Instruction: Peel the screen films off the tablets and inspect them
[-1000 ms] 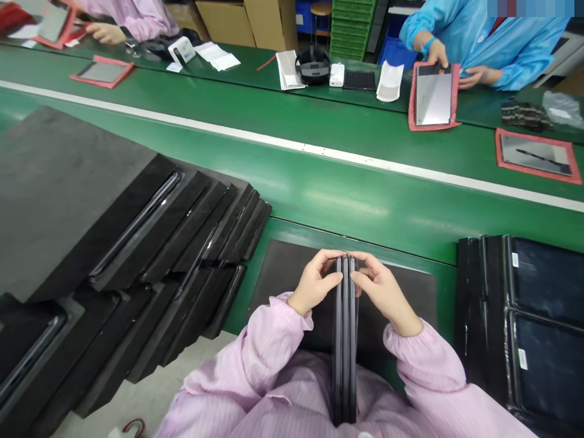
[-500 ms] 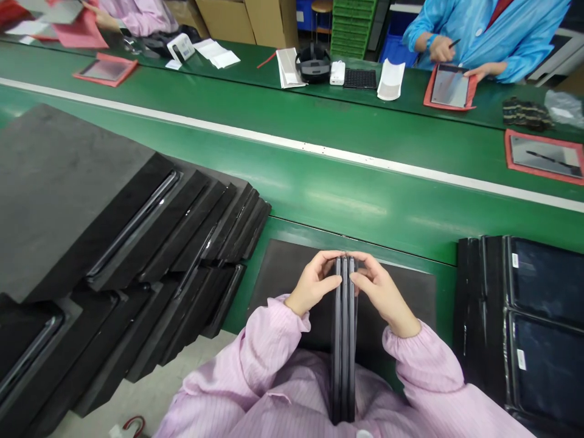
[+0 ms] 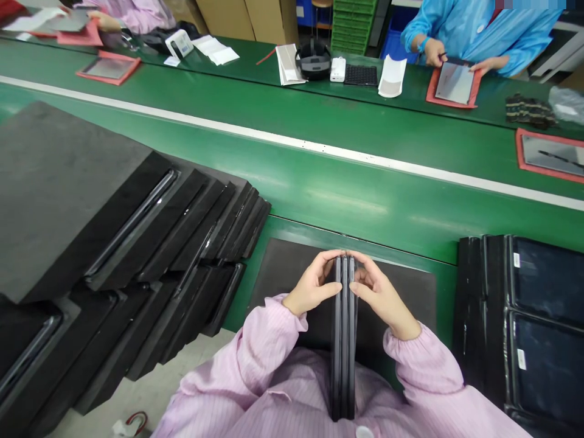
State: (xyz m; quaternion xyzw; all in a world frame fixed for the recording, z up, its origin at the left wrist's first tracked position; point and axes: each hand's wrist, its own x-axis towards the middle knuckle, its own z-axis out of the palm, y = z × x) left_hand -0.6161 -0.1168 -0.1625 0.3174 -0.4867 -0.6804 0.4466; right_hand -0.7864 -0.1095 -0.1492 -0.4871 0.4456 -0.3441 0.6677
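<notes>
Three thin dark tablets (image 3: 344, 340) stand upright on edge, pressed side by side above the black mat (image 3: 292, 267). My left hand (image 3: 318, 281) is closed on their left side, its thumb on the edges and its fingers over the far top corner. From the right, my right hand (image 3: 376, 289) grips the same stack in a mirrored hold. The fingertips of both hands meet at the far end. The tablets' near end reaches down against my pink-striped smock, and their broad faces are mostly hidden.
Tilted rows of black foam trays (image 3: 91, 188) holding dark tablets fill the left. Foam trays with label-bearing tablets (image 3: 547, 274) stand at right. Across the green bench (image 3: 274, 164), a person in blue handles a tablet (image 3: 455, 83) on red wrap; a pink-sleeved person works at far left.
My hands keep their grip on the tablets, with the thumbs slightly lower. Across the bench, the blue-sleeved person's hand moves left, and the tablet at far left has been lowered.
</notes>
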